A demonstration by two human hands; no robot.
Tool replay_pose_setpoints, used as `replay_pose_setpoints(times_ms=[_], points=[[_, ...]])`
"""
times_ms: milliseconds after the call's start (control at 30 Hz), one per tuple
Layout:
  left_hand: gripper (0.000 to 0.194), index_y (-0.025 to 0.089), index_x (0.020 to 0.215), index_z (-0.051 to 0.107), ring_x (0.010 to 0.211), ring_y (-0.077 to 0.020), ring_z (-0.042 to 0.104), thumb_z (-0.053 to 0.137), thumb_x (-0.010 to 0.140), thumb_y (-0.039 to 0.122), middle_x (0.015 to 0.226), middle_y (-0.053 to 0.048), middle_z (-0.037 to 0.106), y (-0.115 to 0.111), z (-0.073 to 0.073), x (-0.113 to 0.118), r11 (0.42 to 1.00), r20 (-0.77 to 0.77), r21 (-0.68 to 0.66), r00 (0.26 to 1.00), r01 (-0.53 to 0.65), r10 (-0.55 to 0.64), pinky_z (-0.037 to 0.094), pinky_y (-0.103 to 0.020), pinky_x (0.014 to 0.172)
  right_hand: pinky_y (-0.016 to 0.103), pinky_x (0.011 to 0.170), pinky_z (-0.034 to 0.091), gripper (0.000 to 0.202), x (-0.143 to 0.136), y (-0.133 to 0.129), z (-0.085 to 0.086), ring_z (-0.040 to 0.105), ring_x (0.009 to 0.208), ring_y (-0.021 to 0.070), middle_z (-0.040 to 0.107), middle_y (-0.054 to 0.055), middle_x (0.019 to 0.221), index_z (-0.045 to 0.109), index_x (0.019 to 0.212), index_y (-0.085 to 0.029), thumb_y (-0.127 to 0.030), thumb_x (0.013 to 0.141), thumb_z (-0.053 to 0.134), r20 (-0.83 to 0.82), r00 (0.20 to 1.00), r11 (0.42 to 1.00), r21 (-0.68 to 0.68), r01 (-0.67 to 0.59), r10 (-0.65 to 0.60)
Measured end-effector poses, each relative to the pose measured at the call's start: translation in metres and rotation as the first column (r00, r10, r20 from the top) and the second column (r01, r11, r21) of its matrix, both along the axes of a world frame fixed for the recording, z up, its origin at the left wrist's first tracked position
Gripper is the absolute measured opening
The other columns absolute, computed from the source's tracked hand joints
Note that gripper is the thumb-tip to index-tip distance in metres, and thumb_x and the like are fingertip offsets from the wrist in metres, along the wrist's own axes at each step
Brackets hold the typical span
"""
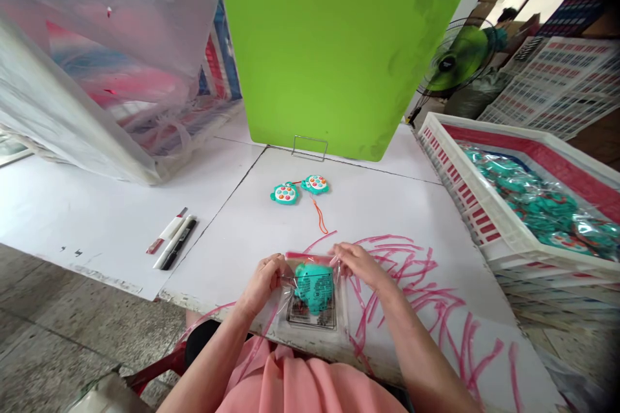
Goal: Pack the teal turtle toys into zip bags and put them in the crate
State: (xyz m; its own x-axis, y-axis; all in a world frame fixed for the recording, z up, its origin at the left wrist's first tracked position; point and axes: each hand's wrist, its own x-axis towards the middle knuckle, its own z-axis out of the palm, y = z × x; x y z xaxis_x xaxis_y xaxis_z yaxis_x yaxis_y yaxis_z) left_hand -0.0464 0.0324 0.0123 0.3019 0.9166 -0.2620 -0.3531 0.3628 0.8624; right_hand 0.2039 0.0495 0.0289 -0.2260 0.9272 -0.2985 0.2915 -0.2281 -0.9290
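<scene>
At the front edge of the table lies a clear plastic bag (341, 322) with black print and a pink strip (310, 255) along its top. Inside it, seen through the film, is a teal toy (314, 285). My left hand (266, 276) is closed on the bag's upper left corner, fingers pinched. At the upper right corner my right hand (357, 264) pinches the film. Beyond the bag lie two teal turtle-shaped toys, a left one (285, 193) and a right one (316, 184), with colored round buttons. An orange cord loop (320, 216) extends from the right one.
Loose pink strips (440, 303) are scattered to the right. Two pens, one red and white (167, 232), one black and white (178, 244), lie left. A white crate (513, 232) of bagged teal toys stands right. A green board (339, 51) rises behind, with a wire stand (310, 148).
</scene>
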Motion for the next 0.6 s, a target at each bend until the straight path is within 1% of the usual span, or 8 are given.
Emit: replay_pose_setpoints(times_ms=[200, 300, 333, 400, 467, 500, 533, 600], points=[[0.041, 0.015, 0.066, 0.054, 0.060, -0.0121, 0.053, 0.056, 0.084, 0.052, 0.062, 0.001, 0.056, -0.002, -0.006, 0.007, 0.999, -0.186, 0.026, 0.982, 0.045, -0.039, 0.047, -0.026, 0.065, 0.021, 0.049, 0.039, 0.043, 0.009, -0.003, 0.006, 0.050, 0.052, 0.0102, 0.057, -0.002, 0.060, 0.065, 0.076, -0.015, -0.057, 0.085, 0.057, 0.042, 0.997, 0.990, 0.119, -0.071, 0.066], [0.034, 0.015, 0.077, 0.059, 0.066, -0.0152, 0.058, 0.053, 0.087, 0.048, 0.072, -0.002, 0.062, -0.005, -0.005, 0.011, 0.981, -0.530, 0.138, 0.847, 0.138, -0.045, 0.047, -0.028, 0.066, 0.023, 0.048, 0.042, 0.040, 0.059, 0.004, 0.018, 0.052, 0.050, 0.0114, 0.060, -0.001, 0.060, 0.066, 0.077, -0.014, -0.055, 0.079, 0.065, 0.012, 0.974, 0.957, 0.191, 0.218, -0.225], [0.029, 0.016, 0.078, 0.058, 0.066, -0.0151, 0.057, 0.053, 0.088, 0.043, 0.072, -0.002, 0.061, -0.007, -0.003, 0.014, 0.962, -0.636, 0.201, 0.771, 0.186, -0.016, 0.046, -0.028, 0.065, 0.023, 0.048, 0.043, 0.039, 0.078, 0.007, 0.022, 0.054, 0.051, 0.0119, 0.062, 0.000, 0.063, 0.066, 0.079, -0.014, -0.053, 0.075, 0.069, -0.059, 0.910, 0.876, 0.252, 0.412, -0.411], [0.016, 0.018, 0.082, 0.058, 0.071, -0.0154, 0.058, 0.054, 0.088, 0.033, 0.079, -0.002, 0.062, -0.010, 0.001, 0.019, 0.896, -0.790, 0.310, 0.610, 0.317, 0.058, 0.046, -0.028, 0.069, 0.025, 0.052, 0.048, 0.037, 0.110, 0.012, 0.032, 0.059, 0.055, 0.0136, 0.065, 0.001, 0.070, 0.065, 0.087, -0.016, -0.049, 0.072, 0.071, -0.344, 0.623, 0.513, 0.361, 0.779, -0.703], [0.008, 0.019, 0.090, 0.059, 0.084, -0.0171, 0.059, 0.057, 0.086, 0.026, 0.095, -0.004, 0.062, -0.014, 0.006, 0.027, 0.820, -0.879, 0.352, 0.462, 0.451, 0.123, 0.047, -0.030, 0.077, 0.028, 0.061, 0.053, 0.036, 0.127, 0.014, 0.039, 0.066, 0.066, 0.0156, 0.069, 0.003, 0.082, 0.063, 0.102, -0.019, -0.044, 0.077, 0.066, -0.588, 0.367, 0.168, 0.366, 0.915, -0.721], [0.010, 0.020, 0.095, 0.059, 0.091, -0.0184, 0.059, 0.058, 0.086, 0.025, 0.102, -0.005, 0.061, -0.015, 0.009, 0.031, 0.791, -0.911, 0.342, 0.386, 0.508, 0.146, 0.047, -0.030, 0.080, 0.029, 0.066, 0.054, 0.037, 0.128, 0.015, 0.040, 0.068, 0.073, 0.0162, 0.070, 0.004, 0.089, 0.061, 0.109, -0.021, -0.042, 0.079, 0.064, -0.636, 0.329, 0.100, 0.368, 0.924, -0.698], [0.013, 0.020, 0.099, 0.059, 0.096, -0.0197, 0.059, 0.058, 0.087, 0.026, 0.108, -0.006, 0.059, -0.015, 0.011, 0.035, 0.770, -0.937, 0.317, 0.310, 0.554, 0.162, 0.048, -0.031, 0.080, 0.030, 0.069, 0.054, 0.038, 0.124, 0.016, 0.040, 0.069, 0.078, 0.0166, 0.070, 0.005, 0.095, 0.060, 0.114, -0.021, -0.040, 0.081, 0.063, -0.631, 0.351, 0.112, 0.386, 0.916, -0.692], [0.015, 0.021, 0.102, 0.058, 0.102, -0.0216, 0.058, 0.057, 0.089, 0.029, 0.112, -0.007, 0.057, -0.015, 0.013, 0.041, 0.746, -0.970, 0.243, 0.174, 0.620, 0.172, 0.050, -0.031, 0.077, 0.031, 0.074, 0.055, 0.038, 0.106, 0.019, 0.032, 0.069, 0.086, 0.0180, 0.070, 0.008, 0.103, 0.061, 0.114, -0.020, -0.041, 0.082, 0.062, -0.490, 0.519, 0.302, 0.455, 0.838, -0.701]])
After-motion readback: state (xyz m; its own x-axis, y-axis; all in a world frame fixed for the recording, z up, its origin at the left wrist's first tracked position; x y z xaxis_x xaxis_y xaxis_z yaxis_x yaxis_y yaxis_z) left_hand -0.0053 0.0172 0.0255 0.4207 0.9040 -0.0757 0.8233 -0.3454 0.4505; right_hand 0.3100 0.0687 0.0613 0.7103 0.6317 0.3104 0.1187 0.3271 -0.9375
